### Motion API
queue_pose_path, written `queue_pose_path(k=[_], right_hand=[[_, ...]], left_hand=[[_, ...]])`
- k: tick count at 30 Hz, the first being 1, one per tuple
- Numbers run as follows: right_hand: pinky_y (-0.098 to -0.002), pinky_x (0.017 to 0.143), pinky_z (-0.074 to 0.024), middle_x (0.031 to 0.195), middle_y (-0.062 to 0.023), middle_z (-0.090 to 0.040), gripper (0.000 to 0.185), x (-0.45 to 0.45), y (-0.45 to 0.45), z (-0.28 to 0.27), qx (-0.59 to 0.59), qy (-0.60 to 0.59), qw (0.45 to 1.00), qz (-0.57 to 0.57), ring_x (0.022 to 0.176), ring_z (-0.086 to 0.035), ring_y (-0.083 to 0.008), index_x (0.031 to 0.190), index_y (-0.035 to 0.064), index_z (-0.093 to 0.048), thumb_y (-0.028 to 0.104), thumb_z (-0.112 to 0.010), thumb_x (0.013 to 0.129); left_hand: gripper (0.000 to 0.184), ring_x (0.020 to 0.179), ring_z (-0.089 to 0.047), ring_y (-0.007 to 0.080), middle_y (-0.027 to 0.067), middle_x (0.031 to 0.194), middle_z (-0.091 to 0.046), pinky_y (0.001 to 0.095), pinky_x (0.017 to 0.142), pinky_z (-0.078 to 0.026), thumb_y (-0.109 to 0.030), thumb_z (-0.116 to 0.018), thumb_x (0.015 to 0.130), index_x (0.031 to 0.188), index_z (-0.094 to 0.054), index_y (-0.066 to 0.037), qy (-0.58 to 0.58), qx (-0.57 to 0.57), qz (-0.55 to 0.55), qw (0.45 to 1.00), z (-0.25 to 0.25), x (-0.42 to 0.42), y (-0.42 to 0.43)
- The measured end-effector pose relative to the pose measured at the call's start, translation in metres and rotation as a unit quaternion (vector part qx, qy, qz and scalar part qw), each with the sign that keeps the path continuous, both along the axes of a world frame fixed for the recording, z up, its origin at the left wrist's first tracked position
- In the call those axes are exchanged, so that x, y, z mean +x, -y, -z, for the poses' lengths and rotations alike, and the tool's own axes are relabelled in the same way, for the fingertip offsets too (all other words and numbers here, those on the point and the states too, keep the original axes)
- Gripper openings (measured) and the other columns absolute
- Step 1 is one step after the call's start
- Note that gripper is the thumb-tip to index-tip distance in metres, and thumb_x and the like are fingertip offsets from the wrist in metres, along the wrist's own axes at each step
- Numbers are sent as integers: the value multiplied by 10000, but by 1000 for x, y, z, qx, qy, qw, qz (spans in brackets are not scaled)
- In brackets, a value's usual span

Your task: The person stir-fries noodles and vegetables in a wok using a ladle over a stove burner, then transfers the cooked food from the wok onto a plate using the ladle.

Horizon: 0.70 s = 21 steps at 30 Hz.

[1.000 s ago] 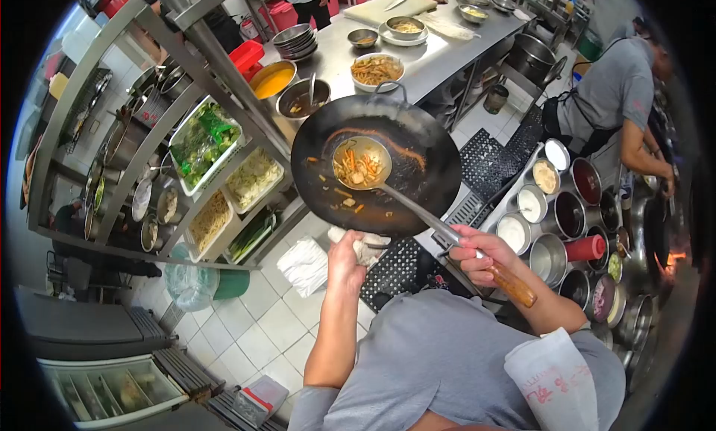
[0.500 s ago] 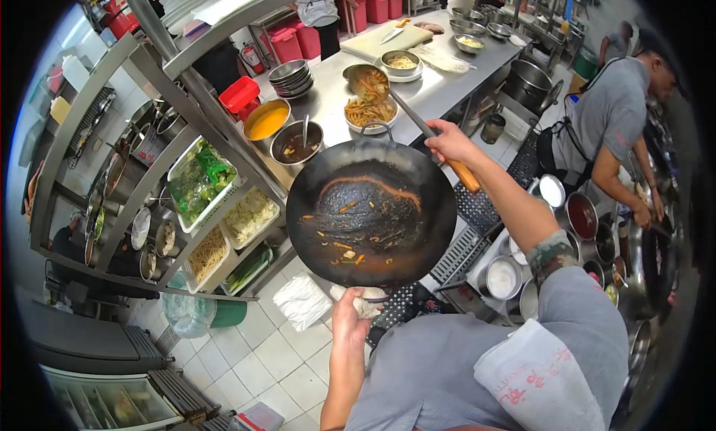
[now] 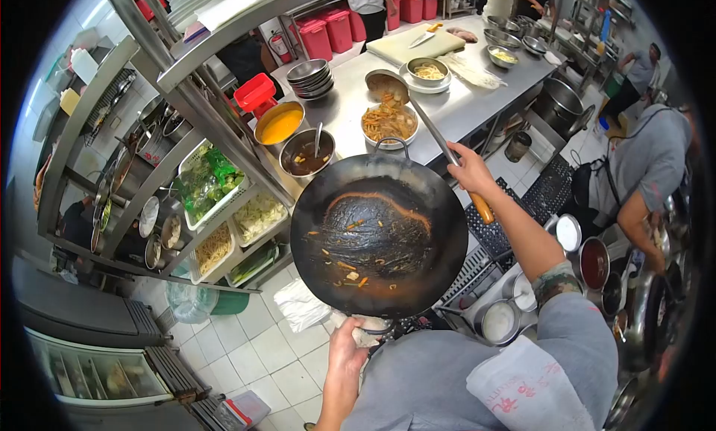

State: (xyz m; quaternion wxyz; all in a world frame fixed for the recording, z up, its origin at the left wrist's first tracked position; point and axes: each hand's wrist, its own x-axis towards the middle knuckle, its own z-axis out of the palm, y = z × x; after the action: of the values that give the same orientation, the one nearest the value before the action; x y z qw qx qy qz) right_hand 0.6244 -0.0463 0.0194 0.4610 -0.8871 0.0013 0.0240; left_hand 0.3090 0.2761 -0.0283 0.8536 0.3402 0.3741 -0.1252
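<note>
My left hand is closed round the near loop handle of a black wok, with a folded cloth between. The wok tilts towards me; its inside carries a reddish-brown sauce ring and a few stray bits of food. My right hand grips the long handle of a ladle. Beyond the wok, the ladle's bowl tips over a white bowl. Noodle-like strips with vegetables hang from the ladle down onto the heap in that bowl.
Left of the white bowl stand a pot of orange liquid, a bowl of dark sauce and stacked metal bowls. Vegetable trays fill the left rack. A knife lies on a cutting board. At right, a co-worker bends over pans.
The ladle has tipped further and holds less food, with more now in the white bowl. Counter and wok sit slightly further right in view. The co-worker at right has leaned away.
</note>
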Motion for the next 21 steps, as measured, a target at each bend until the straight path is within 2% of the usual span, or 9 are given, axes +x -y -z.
queue_pose_path(k=[3,6,9,10,13,14,17,18,21], right_hand=[[-414,697,-557,799,-194,-680,632,9,16,2,-104,29,993,-39,688,-698,-335,1458,114,-561,134,-629,830],[-440,771,-537,846,-240,-678,629,1,16,9,-109,121,987,-18,779,-695,-381,1449,105,-567,141,-627,823],[-448,770,-533,872,-263,-674,627,4,18,-11,-123,43,991,-37,793,-700,-383,1444,105,-571,139,-628,821],[-444,768,-534,859,-256,-680,640,3,19,-10,-150,65,985,-50,797,-702,-383,1457,102,-551,134,-624,821],[-381,592,-494,688,-117,-592,639,-5,13,15,-99,150,984,-7,605,-625,-191,1471,140,-539,97,-655,844],[-367,506,-468,659,-70,-561,632,-1,13,22,-87,157,984,-11,531,-592,-167,1470,138,-538,72,-654,852],[-375,522,-513,734,-129,-660,666,-8,-3,-3,-17,-8,1000,6,543,-643,-225,1488,86,-508,124,-642,837],[-313,414,-446,698,-40,-609,608,-13,-14,2,80,-5,997,18,454,-548,-127,1458,67,-505,139,-643,870],[-291,401,-416,661,-3,-558,408,-22,-39,-8,306,-50,948,77,441,-500,-118,1314,57,-539,127,-613,918]], left_hand=[[290,911,-691,369,204,1040,-674,498,719,-573,-97,-566,869,1126,-577,35,-8,6,-1,1000,-9,0,4],[295,915,-698,367,205,1035,-678,489,738,-584,-100,-577,866,1129,-581,35,-15,-4,-2,1000,-2,-1,4],[292,923,-698,373,216,1048,-680,495,750,-590,-102,-581,871,1126,-586,41,-12,-11,17,1000,0,-5,2],[295,930,-698,375,218,1052,-680,498,755,-591,-103,-581,872,1129,-587,42,-15,-7,29,999,-3,-4,1],[300,944,-697,381,225,1062,-680,508,767,-594,-107,-581,877,1134,-592,47,-6,-21,49,999,4,-2,-6],[301,949,-697,382,226,1066,-680,510,771,-594,-108,-582,879,1135,-593,49,-3,-28,56,998,7,-3,-9],[279,894,-725,358,229,1045,-699,473,739,-609,-76,-561,909,1131,-596,89,-10,-23,72,997,-11,5,-19],[285,898,-726,354,227,1053,-698,470,734,-609,-78,-558,911,1138,-591,92,-2,-26,89,996,-8,7,-26],[295,916,-719,356,231,1068,-694,475,734,-606,-87,-557,913,1143,-586,95,13,-21,142,990,-4,10,-45]])
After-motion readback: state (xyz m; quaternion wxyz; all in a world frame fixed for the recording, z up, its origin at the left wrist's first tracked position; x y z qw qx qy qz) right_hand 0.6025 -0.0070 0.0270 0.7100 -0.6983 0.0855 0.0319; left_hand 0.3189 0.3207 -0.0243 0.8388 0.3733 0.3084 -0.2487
